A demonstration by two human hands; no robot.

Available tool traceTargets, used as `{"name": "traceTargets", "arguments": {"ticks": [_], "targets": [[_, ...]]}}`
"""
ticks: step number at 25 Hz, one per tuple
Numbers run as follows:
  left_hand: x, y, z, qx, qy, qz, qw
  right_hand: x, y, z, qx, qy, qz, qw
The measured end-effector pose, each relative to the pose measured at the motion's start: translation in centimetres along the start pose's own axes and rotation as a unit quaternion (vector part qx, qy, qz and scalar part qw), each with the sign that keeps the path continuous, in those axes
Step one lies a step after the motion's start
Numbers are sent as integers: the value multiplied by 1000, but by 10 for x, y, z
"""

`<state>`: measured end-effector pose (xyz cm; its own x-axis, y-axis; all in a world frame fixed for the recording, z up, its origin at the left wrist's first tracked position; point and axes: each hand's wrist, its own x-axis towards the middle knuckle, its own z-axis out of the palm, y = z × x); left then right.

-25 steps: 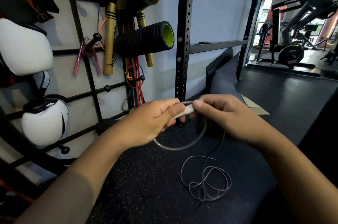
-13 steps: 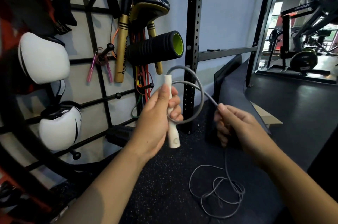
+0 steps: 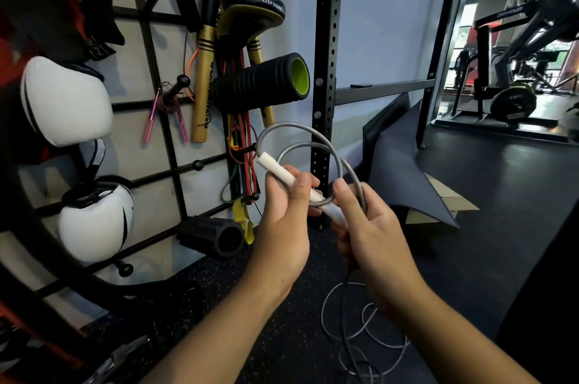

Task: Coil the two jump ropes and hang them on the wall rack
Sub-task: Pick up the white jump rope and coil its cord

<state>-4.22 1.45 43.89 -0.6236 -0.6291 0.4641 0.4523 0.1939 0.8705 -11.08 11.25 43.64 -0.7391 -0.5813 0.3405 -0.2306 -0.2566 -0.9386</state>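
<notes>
1. The left hand [image 3: 283,211] grips the white handle [image 3: 275,171] of the grey jump rope [image 3: 300,139], two loops standing above the fists; coiling is under way.
2. The right hand [image 3: 369,227] pinches the cord against the handle's lower end, fingers curled round it.
3. Most of the rope lies slack on the floor [image 3: 470,227] below, so the next loop calls for drawing up more cord at matching size.
4. The wall rack [image 3: 175,145] is crowded: pink rope [image 3: 150,120], foam roller [image 3: 260,82], white gloves [image 3: 65,101]. A free peg [image 3: 198,165] looks reachable, though I can't be sure.
5. The tangle below may snag.
</notes>
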Motion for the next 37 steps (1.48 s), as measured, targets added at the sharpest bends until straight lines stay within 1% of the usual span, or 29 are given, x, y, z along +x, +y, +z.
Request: {"name": "traceTargets", "arguments": {"ticks": [2,5,7,9,10,11,12,13,14,15,16,17,19,21,23,25,27,29,31,33,34,35,37], "targets": [[1,1,-3,1,-11,-10,1000,6,-2,-6,-23,-12,-9,1000],[8,4,-11,-20,-29,-56,998,16,-6,-19,-114,-33,-73,990],[16,12,-21,-52,-35,-72,995,23,-16,-32,-186,-55,-118,974],[26,25,-36,-60,-53,-64,995,29,-25,-49,-268,-91,-140,949],[32,34,-45,-29,-77,-54,995,30,-27,-54,-306,-116,-139,935],[36,42,-54,45,-111,-35,992,30,-28,-57,-340,-146,-135,919],[39,49,-61,151,-151,-13,977,29,-27,-58,-365,-180,-133,904],[39,55,-63,264,-191,4,945,28,-26,-56,-379,-211,-133,891],[35,59,-61,365,-225,14,903,26,-25,-52,-383,-237,-131,883],[31,60,-55,438,-252,19,863,23,-25,-48,-386,-256,-129,877],[26,60,-48,474,-271,16,838,21,-26,-43,-386,-268,-126,874],[23,57,-42,482,-283,8,829,20,-27,-40,-384,-271,-127,874],[22,53,-37,441,-308,-37,842,20,-28,-37,-353,-269,-136,886],[25,52,-40,395,-339,-87,849,20,-27,-37,-284,-268,-131,911],[25,52,-45,387,-349,-82,849,19,-24,-36,-244,-255,-129,927],[23,50,-47,357,-356,-72,860,18,-21,-36,-197,-237,-111,945],[23,52,-51,324,-352,-68,875,21,-19,-42,-116,-196,-63,972],[27,55,-55,292,-343,-73,890,25,-22,-50,-37,-135,-31,990],[26,57,-56,232,-350,-94,903,28,-23,-54,-3,-91,-30,995],[23,58,-51,176,-362,-117,908,29,-21,-55,21,-74,-18,997],[21,58,-48,161,-352,-121,914,29,-19,-56,22,-70,0,997],[22,57,-47,146,-320,-121,928,28,-17,-57,17,-71,23,997],[25,54,-45,98,-196,-100,970,26,-15,-59,2,-96,60,994]]}}
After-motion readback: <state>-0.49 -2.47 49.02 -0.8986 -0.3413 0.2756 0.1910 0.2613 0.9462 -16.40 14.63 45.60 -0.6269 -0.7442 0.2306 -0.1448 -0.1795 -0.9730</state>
